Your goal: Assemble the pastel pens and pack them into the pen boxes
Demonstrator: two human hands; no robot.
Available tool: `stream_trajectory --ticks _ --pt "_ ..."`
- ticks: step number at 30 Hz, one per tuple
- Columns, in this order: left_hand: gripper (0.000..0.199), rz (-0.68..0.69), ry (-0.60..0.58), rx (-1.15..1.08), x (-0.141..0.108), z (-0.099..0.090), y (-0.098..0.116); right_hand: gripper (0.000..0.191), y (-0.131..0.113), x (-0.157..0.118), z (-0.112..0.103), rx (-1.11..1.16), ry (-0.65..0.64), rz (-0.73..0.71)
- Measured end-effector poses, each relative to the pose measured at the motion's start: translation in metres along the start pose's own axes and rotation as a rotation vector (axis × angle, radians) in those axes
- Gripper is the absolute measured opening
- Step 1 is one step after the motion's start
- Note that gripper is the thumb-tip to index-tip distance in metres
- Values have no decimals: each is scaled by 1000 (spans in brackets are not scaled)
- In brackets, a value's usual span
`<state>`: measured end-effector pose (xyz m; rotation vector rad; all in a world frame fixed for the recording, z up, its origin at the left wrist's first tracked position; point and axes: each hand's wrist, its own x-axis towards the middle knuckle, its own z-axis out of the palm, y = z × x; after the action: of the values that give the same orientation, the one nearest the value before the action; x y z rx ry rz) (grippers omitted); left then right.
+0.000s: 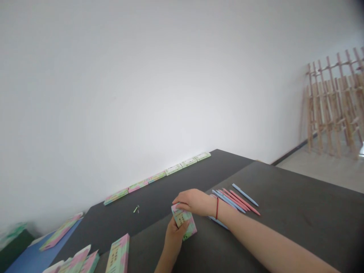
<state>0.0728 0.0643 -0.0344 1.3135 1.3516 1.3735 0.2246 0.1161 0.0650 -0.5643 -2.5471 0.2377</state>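
A slim pastel pink-and-green cardboard box is held upright at a slant above the dark table. My left hand grips its lower side, with the thumb across the printed front. Over the top end curls my right hand, its fingers pressed on the box's upper edge; what the fingertips do there is partly hidden. Several pink pens and blue pens lie in a loose bunch right of my right hand, some behind the wrist.
A row of similar boxes lines the table's back edge along the wall. More boxes lie at the front left, and one rests on a blue surface. Small scraps lie on the black table. Wooden racks stand far right.
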Motion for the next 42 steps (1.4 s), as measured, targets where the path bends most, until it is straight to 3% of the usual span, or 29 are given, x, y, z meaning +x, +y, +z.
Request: stream_trajectory --ticks 7,14,21,30,36,42 --pt "39 3 -68 -5 2 -2 -12 35 -3 -9 -1 -23 44 28" --pt "41 6 -132 -31 6 -4 -14 34 12 7 5 12 25 -37" --pt "41 -5 -98 10 12 -9 -16 34 20 15 19 -1 122 -61" --pt "40 -7 -96 59 16 -17 -17 29 23 16 21 85 173 -43" --pt "36 -10 -77 62 14 -17 -16 33 17 13 30 -48 244 -97" --pt "34 25 -77 52 12 -14 -12 35 13 1 30 -154 228 -175"
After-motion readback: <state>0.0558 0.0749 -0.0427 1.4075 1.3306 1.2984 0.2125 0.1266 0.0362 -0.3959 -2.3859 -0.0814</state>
